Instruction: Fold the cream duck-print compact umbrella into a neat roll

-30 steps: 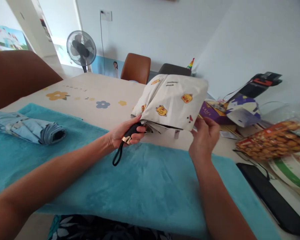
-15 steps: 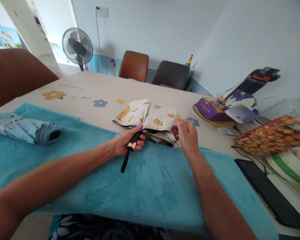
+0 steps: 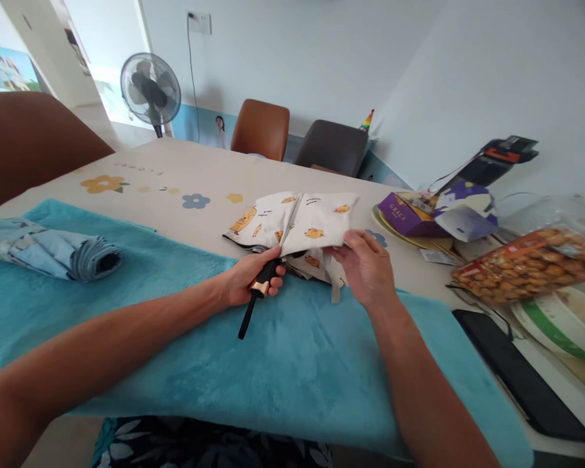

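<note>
A collapsed white umbrella with yellow cartoon prints lies loosely bunched over the table, its fabric unwrapped. My left hand is closed round its black handle, which has a gold band and a black wrist strap hanging toward me. At the canopy's right edge, my right hand pinches one fabric panel between thumb and fingers. A pale closing strap dangles below that panel. Off to the left, a rolled light blue umbrella rests on the teal towel.
Right of the towel lie a black phone-like slab, a clear jar of nuts and a green-banded bowl. Behind them sits a purple box. Chairs and a fan stand beyond the table.
My right hand has taken hold of the canopy panel's edge and spread it out to the right. The closing strap now hangs free. My left hand keeps its grip on the handle.
</note>
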Motion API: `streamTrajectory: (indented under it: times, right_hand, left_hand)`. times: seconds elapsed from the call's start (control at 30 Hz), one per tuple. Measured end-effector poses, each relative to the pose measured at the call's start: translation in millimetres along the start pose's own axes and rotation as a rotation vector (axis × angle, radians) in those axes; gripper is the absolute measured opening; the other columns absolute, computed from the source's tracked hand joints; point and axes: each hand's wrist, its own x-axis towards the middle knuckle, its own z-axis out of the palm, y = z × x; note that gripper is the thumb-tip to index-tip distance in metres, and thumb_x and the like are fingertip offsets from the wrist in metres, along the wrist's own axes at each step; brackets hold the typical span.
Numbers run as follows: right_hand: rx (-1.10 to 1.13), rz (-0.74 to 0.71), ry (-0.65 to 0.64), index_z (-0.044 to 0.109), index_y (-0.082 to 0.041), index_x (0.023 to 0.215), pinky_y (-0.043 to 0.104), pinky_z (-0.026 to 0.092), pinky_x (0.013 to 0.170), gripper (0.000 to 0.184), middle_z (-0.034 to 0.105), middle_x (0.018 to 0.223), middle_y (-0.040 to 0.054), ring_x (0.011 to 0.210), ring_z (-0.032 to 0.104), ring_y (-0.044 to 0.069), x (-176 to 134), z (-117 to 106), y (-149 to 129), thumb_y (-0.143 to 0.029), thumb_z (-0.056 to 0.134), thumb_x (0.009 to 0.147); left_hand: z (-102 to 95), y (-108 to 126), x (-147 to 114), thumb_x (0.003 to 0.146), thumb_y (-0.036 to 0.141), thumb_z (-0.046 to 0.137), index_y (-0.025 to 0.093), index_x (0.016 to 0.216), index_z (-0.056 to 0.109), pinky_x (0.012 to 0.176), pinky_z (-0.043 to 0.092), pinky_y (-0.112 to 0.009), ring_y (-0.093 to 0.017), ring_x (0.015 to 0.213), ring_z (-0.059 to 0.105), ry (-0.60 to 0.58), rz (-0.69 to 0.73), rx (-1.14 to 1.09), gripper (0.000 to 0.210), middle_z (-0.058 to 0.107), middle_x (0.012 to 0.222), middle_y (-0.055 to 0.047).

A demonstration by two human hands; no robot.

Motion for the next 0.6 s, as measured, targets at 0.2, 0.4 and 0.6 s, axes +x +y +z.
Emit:
streamTrajectory:
  times: [0.2,0.4,0.6]
  right_hand:
    - [0.207,0.240,-0.218,0.054,-0.023,0.095,0.041,0.059,0.070,0.033,0.065,0.092,0.0052,0.085,0.067,0.022,-1,8,6,-0.054,0.049,0.085]
    - [0.292,0.414,-0.098,0.051,-0.020,0.082,0.018,0.038,0.032,0.024,0.053,0.060,-0.0055,0.036,0.040,0.005,-3,14,7,-0.037,0.066,0.075]
    - [0.255,0.028,0.191,0.041,-0.020,0.061,0.020,0.043,0.039,0.028,0.039,0.046,-0.0101,0.036,0.040,0.005,-5,12,-15,-0.018,0.068,0.067]
  left_hand:
    - [0.9,0,-1,0.093,0.036,0.043,0.016,0.083,0.046,0.035,0.039,-0.016,-0.006,0.043,0.046,0.005,-0.001,0.002,0.023,0.046,0.063,0.003]
    - [2.1,1,-2,0.094,0.036,0.043,0.015,0.086,0.047,0.036,0.039,-0.017,-0.006,0.043,0.046,0.011,0.003,0.018,0.022,0.046,0.063,0.003]
    - [5.8,0,-3,0.093,0.036,0.044,0.016,0.082,0.045,0.036,0.040,-0.018,-0.006,0.042,0.046,0.063,-0.004,0.047,0.023,0.047,0.062,0.003]
